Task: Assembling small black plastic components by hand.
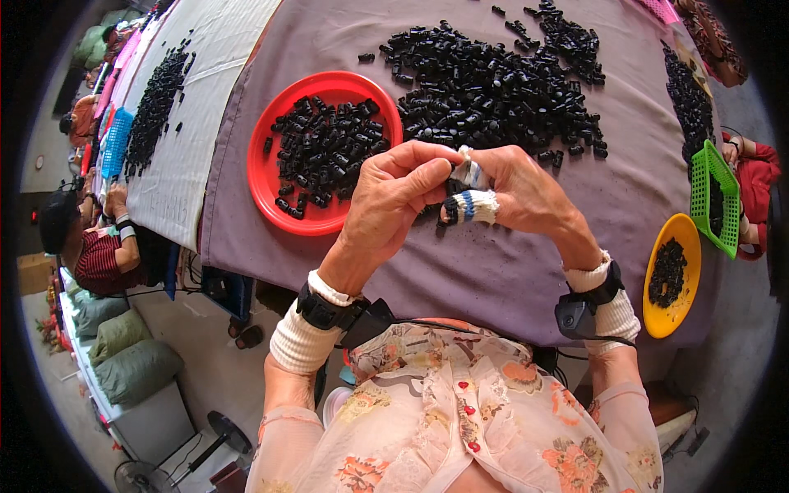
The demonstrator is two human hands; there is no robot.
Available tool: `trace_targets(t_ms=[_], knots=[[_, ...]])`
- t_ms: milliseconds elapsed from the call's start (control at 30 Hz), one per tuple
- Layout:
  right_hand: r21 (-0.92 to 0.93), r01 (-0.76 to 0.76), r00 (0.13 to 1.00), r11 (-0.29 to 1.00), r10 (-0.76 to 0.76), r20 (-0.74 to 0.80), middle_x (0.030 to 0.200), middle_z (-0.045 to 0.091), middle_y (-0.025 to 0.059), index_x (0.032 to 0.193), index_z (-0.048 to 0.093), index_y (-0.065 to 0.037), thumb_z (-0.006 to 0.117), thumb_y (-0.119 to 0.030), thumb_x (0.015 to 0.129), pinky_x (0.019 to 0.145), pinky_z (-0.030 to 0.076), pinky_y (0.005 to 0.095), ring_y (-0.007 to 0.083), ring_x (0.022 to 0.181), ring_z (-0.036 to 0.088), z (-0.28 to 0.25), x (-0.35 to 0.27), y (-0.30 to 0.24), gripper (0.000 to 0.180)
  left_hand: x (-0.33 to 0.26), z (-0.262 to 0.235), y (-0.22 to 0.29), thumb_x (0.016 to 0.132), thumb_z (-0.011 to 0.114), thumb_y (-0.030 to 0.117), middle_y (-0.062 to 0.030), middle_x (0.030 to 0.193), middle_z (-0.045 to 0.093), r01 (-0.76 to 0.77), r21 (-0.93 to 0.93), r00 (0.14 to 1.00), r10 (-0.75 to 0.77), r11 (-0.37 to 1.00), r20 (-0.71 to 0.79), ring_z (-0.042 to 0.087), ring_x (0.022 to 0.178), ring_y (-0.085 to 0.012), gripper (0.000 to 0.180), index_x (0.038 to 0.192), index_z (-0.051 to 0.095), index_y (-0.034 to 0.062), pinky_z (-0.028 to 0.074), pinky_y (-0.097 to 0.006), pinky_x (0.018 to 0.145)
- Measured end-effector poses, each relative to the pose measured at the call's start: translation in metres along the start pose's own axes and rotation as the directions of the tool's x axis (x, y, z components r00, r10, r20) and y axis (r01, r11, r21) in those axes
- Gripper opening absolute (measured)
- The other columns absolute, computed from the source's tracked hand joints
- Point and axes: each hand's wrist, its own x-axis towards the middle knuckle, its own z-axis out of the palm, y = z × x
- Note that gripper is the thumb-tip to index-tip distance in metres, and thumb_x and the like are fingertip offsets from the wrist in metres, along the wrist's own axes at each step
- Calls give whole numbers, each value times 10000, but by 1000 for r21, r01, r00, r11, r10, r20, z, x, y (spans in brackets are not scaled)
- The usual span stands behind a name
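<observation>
— Mauve cloth (526, 279) lies before you, creased, its near edge at your waist. Where are the black pieces?

— Main heap (493, 82) sits loose on the cloth, beyond your hands, strays round its edges. More of them in the red plate (257, 156), just left of the heap. Something dark also shows between your fingers; too small to name.

— Your hands?

— Left hand (385, 197): bent inward, thumb and forefinger tips nearly together. Right hand (526, 189): curled to meet it, striped finger sleeves (481, 205) on thumb and forefinger. Tips overlap; cannot tell whether either has closed on a piece.

— Wrists?

— White cuffs (300, 338), with a black strap and device (368, 324) on each.

— Out to your right?

— Yellow plate (690, 246), dark bits in it. Green basket (727, 236) just beyond, dark pieces inside, a co-worker in red (758, 185) behind.

— Left?

— Pale cloth (226, 41) with a long strip of black pieces (156, 111), blue basket (117, 141) beside it. Co-worker in stripes (107, 261) sits near. Sacks (140, 366) and a fan (228, 431) lower down.
</observation>
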Motion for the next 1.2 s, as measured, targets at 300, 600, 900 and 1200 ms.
trace_targets(t_ms=[300, 600, 900, 1200], knots=[[125, 40, 995, 991, -28, -95, 546, 482, 21, 773, 567, -8, 730, -258, 668, 470, 372, 265, 82, 515, 418, 2, -1, 0, 317, 0, -2, 2, 860, 569, 101, -69, 924, 623, 10, -24, 1000, -11, 1000, -18, 596, 793, -106, 183, 1004, 588, -10, 510, -247, 710], [83, 31, 989, 996, -19, -147, 569, 503, -6, 740, 568, -37, 730, -170, 641, 482, 374, 246, 62, 530, 427, 2, -2, -5, 232, -3, 3, 0, 791, 631, 41, -17, 846, 603, -34, 111, 995, 44, 993, -91, 533, 703, -47, 205, 988, 593, 0, 447, -175, 653], [155, 35, 982, 987, -5, -191, 592, 516, -4, 762, 574, -33, 723, -174, 658, 496, 380, 248, 65, 549, 441, 8, -3, 2, 230, -3, 6, 0, 826, 604, 78, -27, 860, 620, -4, 109, 989, 20, 994, -148, 550, 725, -44, 175, 983, 608, 1, 460, -179, 653], [156, -4, 996, 988, 18, -91, 573, 503, 7, 762, 567, -19, 728, -240, 664, 487, 382, 271, 85, 533, 437, 4, -1, 3, 289, -6, -1, 1, 872, 534, 75, -97, 953, 623, -14, 12, 999, 14, 1000, -32, 601, 861, -131, 213, 1054, 571, -29, 495, -275, 784]])
